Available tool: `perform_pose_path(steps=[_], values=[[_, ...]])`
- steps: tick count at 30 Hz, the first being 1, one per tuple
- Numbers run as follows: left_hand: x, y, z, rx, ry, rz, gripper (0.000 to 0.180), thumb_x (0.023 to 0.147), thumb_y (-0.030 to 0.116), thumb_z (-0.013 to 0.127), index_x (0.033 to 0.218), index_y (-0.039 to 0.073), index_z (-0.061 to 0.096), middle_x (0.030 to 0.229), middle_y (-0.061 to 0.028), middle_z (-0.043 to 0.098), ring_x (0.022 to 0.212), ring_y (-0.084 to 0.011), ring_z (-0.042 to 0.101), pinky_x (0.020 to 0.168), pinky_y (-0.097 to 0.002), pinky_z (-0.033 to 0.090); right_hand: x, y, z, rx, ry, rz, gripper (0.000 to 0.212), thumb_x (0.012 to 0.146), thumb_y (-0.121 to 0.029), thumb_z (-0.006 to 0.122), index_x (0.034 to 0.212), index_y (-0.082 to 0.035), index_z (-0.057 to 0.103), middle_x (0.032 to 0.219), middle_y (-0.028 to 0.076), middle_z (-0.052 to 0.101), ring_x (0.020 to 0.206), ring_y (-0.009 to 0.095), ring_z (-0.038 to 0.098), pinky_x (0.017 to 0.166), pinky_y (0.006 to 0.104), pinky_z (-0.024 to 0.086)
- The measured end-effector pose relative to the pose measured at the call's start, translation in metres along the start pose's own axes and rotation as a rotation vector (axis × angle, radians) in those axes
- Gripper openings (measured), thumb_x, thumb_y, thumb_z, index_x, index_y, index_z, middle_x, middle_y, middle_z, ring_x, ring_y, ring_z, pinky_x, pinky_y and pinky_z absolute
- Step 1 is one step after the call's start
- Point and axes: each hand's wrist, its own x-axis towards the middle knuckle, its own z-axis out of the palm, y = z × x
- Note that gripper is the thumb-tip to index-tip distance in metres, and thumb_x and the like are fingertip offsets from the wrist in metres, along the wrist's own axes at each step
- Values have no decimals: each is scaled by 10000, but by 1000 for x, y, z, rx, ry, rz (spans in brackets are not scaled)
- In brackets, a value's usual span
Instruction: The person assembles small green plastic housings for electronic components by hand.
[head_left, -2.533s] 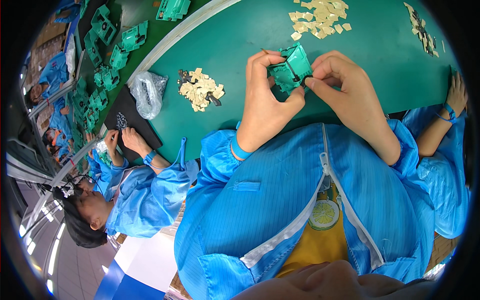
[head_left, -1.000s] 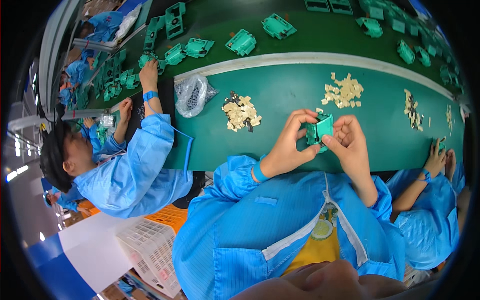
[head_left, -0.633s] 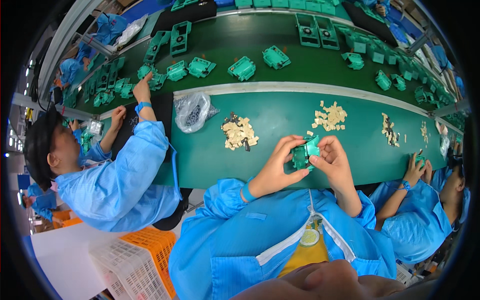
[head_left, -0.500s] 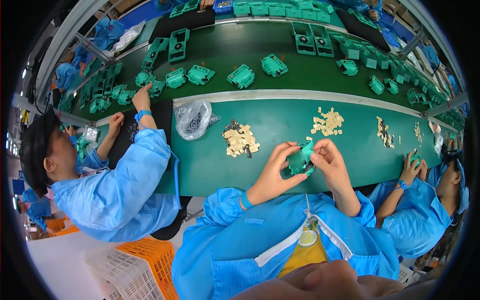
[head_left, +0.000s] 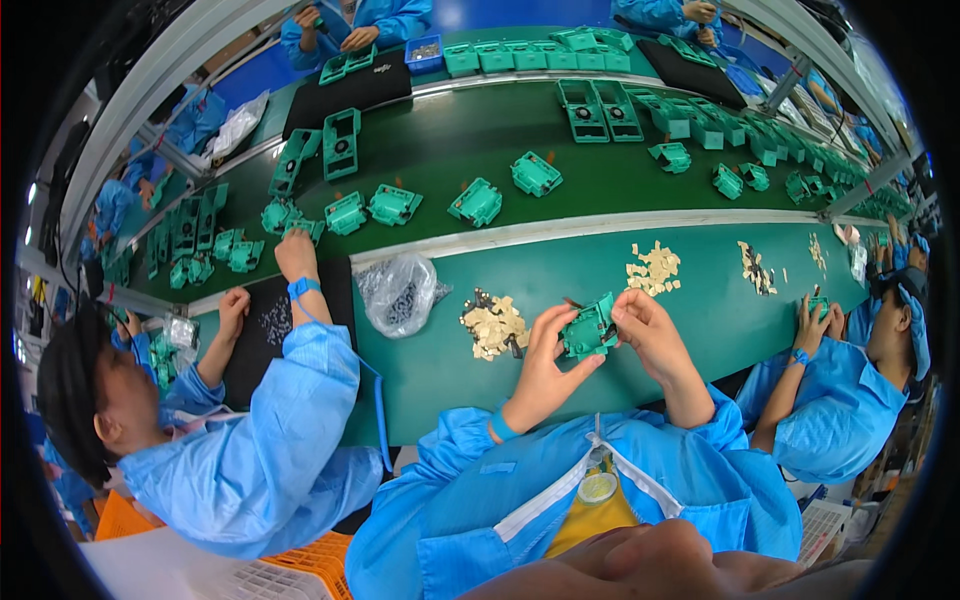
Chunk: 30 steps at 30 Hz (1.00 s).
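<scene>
- Head view: my left hand (head_left: 545,365) and right hand (head_left: 650,335) both pinch one green plastic housing (head_left: 590,328), held just above the green bench (head_left: 720,330), near my chest.
- Handling (est.): light, rigid moulding w/ thin clips, likely fragile; grip outer edges, not clips.
- Count: 1 housing in hand; 2 piles of beige chips, one (head_left: 495,325) by my left hand, one (head_left: 655,268) further off; 1 clear bag (head_left: 400,295).

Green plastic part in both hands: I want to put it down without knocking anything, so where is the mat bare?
Bare green mat lies right of the right hand, bordered above by two heaps of small tan pieces and. Left of the left hand it is crowded: a third tan heap and a clear plastic bag. The green plastic part is held between both hands.
</scene>
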Motion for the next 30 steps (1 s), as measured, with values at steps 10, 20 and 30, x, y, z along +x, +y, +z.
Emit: perform_pose_path(steps=[10, 20, 30], values=[[2, -14, 2, 41, 2, 107, 600, 853, 71, 795, 1366, 23, 488, 1477, -146, 385, 1360, -293, 474, 1081, -418, 487, -6, -11, -12, -228, 216, -31, 432, 896, -94, 767, 1236, -14, 513, 995, 77, 656, 810, 150, 647, 738, 285, 532], [4, -15, -3, 152, 49, 109, 380, 890, 77, 746, 1237, 21, 602, 1345, -138, 530, 1232, -282, 548, 956, -380, 508, 157, -66, -94, -265, 435, -68, 477, 926, -244, 763, 1258, 7, 532, 1101, 94, 618, 915, 168, 632, 814, 300, 547], [10, -17, 2, 282, 97, 113, 326, 884, 57, 742, 1190, 29, 634, 1298, -123, 567, 1158, -261, 608, 928, -358, 536, 194, -66, -134, -644, 553, -118, 493, 926, -328, 738, 1273, -14, 585, 1226, 87, 614, 1090, 199, 596, 886, 348, 515]])
